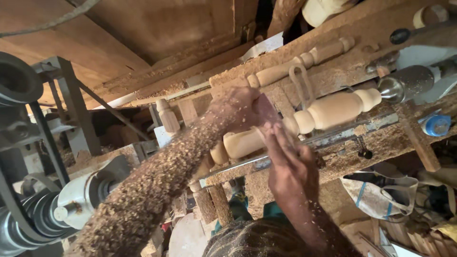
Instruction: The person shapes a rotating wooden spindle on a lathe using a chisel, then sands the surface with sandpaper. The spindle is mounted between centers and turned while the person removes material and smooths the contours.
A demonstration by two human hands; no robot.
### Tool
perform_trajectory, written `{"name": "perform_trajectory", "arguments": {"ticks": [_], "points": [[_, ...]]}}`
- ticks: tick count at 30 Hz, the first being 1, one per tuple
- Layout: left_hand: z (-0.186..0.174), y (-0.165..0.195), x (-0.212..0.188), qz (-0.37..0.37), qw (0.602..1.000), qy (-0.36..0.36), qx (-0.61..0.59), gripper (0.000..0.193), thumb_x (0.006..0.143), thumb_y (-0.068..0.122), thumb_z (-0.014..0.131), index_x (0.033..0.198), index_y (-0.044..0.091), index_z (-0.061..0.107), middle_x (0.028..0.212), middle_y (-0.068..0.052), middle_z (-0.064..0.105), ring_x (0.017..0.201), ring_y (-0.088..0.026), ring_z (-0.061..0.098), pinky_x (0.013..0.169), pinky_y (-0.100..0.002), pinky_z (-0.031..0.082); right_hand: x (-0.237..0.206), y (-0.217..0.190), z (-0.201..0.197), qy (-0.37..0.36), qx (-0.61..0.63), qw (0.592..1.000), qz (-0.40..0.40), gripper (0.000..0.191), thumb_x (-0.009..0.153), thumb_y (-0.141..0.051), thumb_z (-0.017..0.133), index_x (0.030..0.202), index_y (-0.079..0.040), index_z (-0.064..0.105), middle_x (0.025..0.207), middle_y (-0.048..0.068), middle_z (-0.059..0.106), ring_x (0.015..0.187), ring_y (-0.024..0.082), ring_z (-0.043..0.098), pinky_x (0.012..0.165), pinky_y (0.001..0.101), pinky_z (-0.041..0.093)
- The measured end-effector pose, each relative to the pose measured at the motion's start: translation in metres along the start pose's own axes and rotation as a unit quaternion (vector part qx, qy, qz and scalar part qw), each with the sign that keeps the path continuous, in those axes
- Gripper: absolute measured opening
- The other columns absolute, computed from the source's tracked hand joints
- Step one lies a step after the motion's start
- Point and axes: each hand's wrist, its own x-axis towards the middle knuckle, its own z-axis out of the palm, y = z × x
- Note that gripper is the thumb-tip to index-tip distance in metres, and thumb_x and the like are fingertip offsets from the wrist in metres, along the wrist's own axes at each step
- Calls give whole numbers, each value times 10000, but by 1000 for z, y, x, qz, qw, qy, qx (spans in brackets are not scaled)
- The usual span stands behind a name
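A pale turned wooden spindle [333,110] is mounted crosswise on a lathe, its right end held by a shiny metal tailstock centre [404,84]. My left hand [238,107], its forearm coated in sawdust, is closed in a fist against the spindle's middle above the metal tool rest [342,133]. Whatever it grips is hidden. My right hand [285,159] sits just below, fingers together and pointing up at the spindle; its palm side is hidden. Wood chips fly around both hands.
A second turned spindle [304,59] lies on the sawdust-covered bed behind. A grooved belt pulley and white motor housing [81,197] stand at lower left. A blue cap [436,124] and a cloth bag [381,195] sit at right.
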Motion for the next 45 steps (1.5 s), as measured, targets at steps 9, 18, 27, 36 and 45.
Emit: {"name": "perform_trajectory", "arguments": {"ticks": [9,18,27,36,45], "points": [[10,-12,6,31,999,37,-16,344,838,330,773,1100,110,746,995,-114,765,898,-241,721,795,-404,582,3,-3,-8,3,3,999,-41,442,968,3,642,1405,-31,592,1410,194,634,1128,290,723,845,381,518],[1,-44,-96,116,971,202,60,562,787,398,814,1246,102,682,1138,-156,681,966,-292,648,812,-450,586,-14,-47,-4,-75,165,983,11,482,987,-85,601,1463,-23,565,1183,201,757,666,210,712,567,304,542],[14,-54,-117,266,899,235,257,309,792,403,789,917,133,707,1002,-57,664,1042,-264,626,893,-457,539,-25,-69,-3,-21,164,980,115,154,988,-188,675,1005,-36,676,692,85,690,552,179,654,505,365,523],[14,-64,-85,284,914,234,172,231,768,335,810,863,135,747,940,-67,701,886,-268,689,691,-424,583,-12,-52,10,61,145,986,60,274,874,-215,850,838,-55,631,739,72,681,611,177,660,556,359,519],[11,-21,-34,188,968,135,97,270,882,398,743,970,143,743,829,-49,691,704,-180,682,547,-325,598,5,-20,-11,41,141,980,133,313,921,-231,844,985,-7,635,851,87,700,659,139,672,516,278,575]]}}
